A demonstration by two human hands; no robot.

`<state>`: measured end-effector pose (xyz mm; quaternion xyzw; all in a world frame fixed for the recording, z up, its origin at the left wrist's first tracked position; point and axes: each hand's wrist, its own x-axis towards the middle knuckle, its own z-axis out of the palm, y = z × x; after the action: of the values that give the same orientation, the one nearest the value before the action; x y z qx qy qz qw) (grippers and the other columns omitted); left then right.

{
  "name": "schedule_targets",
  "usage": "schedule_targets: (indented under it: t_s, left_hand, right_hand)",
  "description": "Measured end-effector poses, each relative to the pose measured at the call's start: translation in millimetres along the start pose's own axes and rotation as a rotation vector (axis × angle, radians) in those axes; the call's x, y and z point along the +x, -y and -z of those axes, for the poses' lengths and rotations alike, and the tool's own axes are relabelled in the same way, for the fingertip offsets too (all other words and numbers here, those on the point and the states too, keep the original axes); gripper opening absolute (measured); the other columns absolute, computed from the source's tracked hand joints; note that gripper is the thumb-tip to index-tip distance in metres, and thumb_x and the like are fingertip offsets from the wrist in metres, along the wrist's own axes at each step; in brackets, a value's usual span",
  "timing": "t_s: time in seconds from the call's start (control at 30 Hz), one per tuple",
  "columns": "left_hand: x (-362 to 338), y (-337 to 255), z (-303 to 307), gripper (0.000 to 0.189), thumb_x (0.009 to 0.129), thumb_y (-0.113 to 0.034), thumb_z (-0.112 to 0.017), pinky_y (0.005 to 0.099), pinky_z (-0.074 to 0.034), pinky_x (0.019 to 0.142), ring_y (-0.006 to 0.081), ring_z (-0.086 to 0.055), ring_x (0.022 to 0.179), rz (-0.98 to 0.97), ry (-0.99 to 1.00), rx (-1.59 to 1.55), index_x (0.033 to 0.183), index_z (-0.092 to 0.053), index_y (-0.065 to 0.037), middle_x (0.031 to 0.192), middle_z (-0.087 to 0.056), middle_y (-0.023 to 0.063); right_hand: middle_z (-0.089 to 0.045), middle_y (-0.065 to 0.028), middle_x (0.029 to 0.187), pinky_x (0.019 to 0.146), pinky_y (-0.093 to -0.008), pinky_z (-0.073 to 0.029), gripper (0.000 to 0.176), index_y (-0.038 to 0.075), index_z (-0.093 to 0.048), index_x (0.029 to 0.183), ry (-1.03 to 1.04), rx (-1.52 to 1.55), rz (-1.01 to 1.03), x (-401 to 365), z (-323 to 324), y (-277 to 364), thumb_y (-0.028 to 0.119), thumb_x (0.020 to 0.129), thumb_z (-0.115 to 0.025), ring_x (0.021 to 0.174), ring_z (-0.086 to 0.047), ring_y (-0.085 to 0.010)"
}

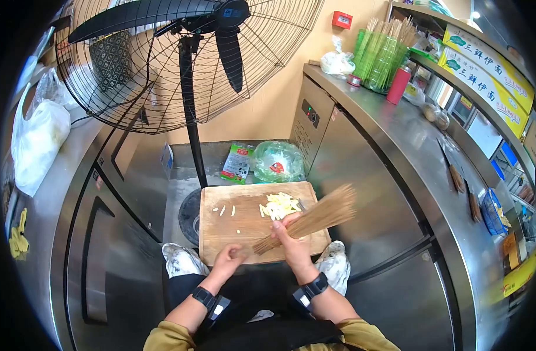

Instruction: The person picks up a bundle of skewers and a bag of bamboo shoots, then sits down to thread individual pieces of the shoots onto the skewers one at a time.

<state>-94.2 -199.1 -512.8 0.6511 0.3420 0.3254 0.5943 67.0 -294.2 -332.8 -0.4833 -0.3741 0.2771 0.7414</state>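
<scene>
Two steel runs: left surface at 9 o'clock, right surface at 3; fan at 12. Wooden board lies centre, bearing cut pieces. Right hand grips skewer bundle over it; left hand curled narrow at 6.

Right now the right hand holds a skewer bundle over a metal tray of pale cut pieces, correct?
No. In the head view, the right hand holds the skewer bundle over a wooden cutting board of pale cut pieces, not a metal tray.
</scene>
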Motion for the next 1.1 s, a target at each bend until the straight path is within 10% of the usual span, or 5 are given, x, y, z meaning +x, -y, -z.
schedule_targets:
  t_s: [0.13, 0.27, 0.53, 0.7, 1.1]
  left_hand:
    - [-22.4, 19.3, 31.8, 0.024, 0.077, -0.009, -0.068, 0.0258, -0.044, 0.078, 0.0138, -0.055, 0.084, 0.353, -0.226, -0.063, 0.097, -0.058, -0.003, 0.089, -0.059, 0.004]
    - [-31.5, -18.5, 38.3, 0.017, 0.083, -0.013, -0.062, 0.0268, -0.045, 0.078, 0.0127, -0.054, 0.082, 0.448, 0.105, -0.282, 0.097, -0.057, -0.003, 0.088, -0.059, 0.0019]
    - [-31.1, -149.6, 57.1, 0.087, 0.072, -0.028, -0.075, 0.0375, -0.027, 0.105, 0.0236, -0.039, 0.125, -0.13, 0.249, -0.573, 0.138, -0.025, -0.004, 0.132, -0.044, 0.0129]
    - [-32.3, -135.9, 44.4, 0.021, 0.086, -0.022, -0.062, 0.0376, -0.039, 0.096, 0.0222, -0.06, 0.093, -0.022, 0.178, -0.725, 0.092, -0.053, -0.003, 0.066, -0.052, 0.0032]
    - [-11.5, -159.5, 75.8, 0.018, 0.092, -0.021, -0.051, 0.0371, -0.044, 0.095, 0.0137, -0.054, 0.074, -0.064, -0.134, -1.117, 0.077, -0.05, -0.01, 0.059, -0.041, -0.0023]
  right_hand:
    - [-0.052, 0.0013, 0.065, 0.053, -0.0201, -0.041, 0.017, 0.007, -0.05, 0.078, -0.058, -0.117, -0.063, 10.6, -2.6, -69.7, 0.01, 0.082, -0.066, 0.058, -0.05, -0.0059]
    - [-0.056, -0.0004, 0.066, 0.054, -0.0242, -0.042, 0.016, 0.002, -0.056, 0.08, 0.013, -0.283, -0.038, 21.4, -13.5, -85.4, 0.012, 0.08, -0.069, 0.061, -0.049, -0.0061]
    - [-0.058, -0.0027, 0.073, 0.056, -0.0257, -0.046, 0.02, 0.002, -0.058, 0.092, 0.675, -0.438, -0.176, -13.6, -69.2, -47.8, 0.013, 0.078, -0.066, 0.063, -0.054, -0.0102]
    - [-0.055, -0.0005, 0.078, 0.051, -0.0217, -0.044, 0.021, 0.005, -0.055, 0.093, 0.877, -0.225, -0.738, -36.0, -70.5, -44.1, 0.011, 0.077, -0.066, 0.07, -0.053, -0.0073]
    - [-0.05, 0.0007, 0.069, 0.051, -0.0219, -0.044, 0.02, 0.004, -0.049, 0.085, 0.937, -0.269, -0.736, -66.0, -11.7, -40.2, 0.007, 0.077, -0.068, 0.055, -0.049, -0.0071]
